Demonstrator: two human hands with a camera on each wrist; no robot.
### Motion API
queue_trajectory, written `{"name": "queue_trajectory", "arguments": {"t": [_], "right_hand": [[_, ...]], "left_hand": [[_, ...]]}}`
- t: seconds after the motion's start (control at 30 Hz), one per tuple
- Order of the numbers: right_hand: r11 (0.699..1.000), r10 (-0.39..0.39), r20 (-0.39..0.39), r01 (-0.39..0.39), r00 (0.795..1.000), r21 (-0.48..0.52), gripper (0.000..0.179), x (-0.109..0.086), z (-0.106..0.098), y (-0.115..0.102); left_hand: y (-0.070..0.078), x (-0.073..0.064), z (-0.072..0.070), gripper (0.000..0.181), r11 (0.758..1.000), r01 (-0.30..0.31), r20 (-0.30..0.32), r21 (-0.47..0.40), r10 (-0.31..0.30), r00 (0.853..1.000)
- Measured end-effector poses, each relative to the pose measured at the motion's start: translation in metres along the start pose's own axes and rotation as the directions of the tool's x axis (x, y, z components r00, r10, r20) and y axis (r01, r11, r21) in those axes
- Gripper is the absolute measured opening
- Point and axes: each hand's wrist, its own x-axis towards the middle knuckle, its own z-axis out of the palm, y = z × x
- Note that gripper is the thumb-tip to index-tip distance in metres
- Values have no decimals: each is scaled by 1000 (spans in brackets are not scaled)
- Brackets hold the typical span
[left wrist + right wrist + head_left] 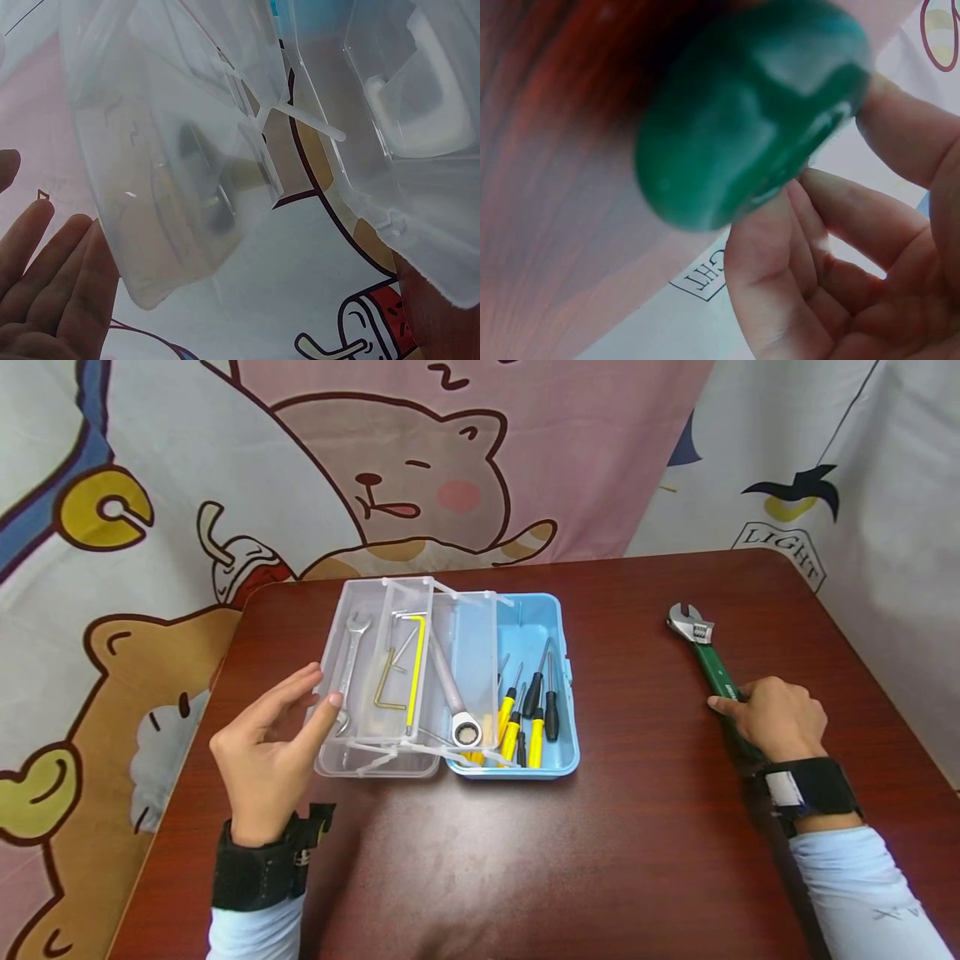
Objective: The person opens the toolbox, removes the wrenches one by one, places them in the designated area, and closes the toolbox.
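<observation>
My right hand (780,718) pinches the green handle of an adjustable wrench (722,675) on the right of the table; its metal head points away from me. In the right wrist view the handle's green end (735,120) looms large, with thumb and fingers about it. My left hand (262,752) is at the left edge of the clear plastic trays (360,760), fingers fairly straight and thumb apart. Those trays fold out leftward from a blue toolbox (572,735). They carry a combination spanner (351,652) and hex keys, including a yellow one (416,672).
Yellow and black screwdrivers (536,739) lie inside the blue box. A ratchet ring spanner (467,731) also shows there, partly under the clear plastic. The red-brown table (622,860) ends at a cartoon-printed cloth (585,460) behind and at the sides.
</observation>
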Motion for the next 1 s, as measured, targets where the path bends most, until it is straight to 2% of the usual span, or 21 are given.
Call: {"name": "queue_trajectory", "arguments": {"t": [0.33,0.67,1.0], "right_hand": [[1000,2,-17,-2,1000,2,48,-1,1,-2],[1000,8,-27,-8,1000,0,47,0,2,-5],[1000,26,-35,-25,999,14,49,-3,4,-7]], "left_hand": [[0,0,1,34,1000,-1,0,2,1,1000],[1,0,1,34,1000,-4,9,-2,4,1000],[1,2,2,34,1000,6,33,30,-7,999]]}}
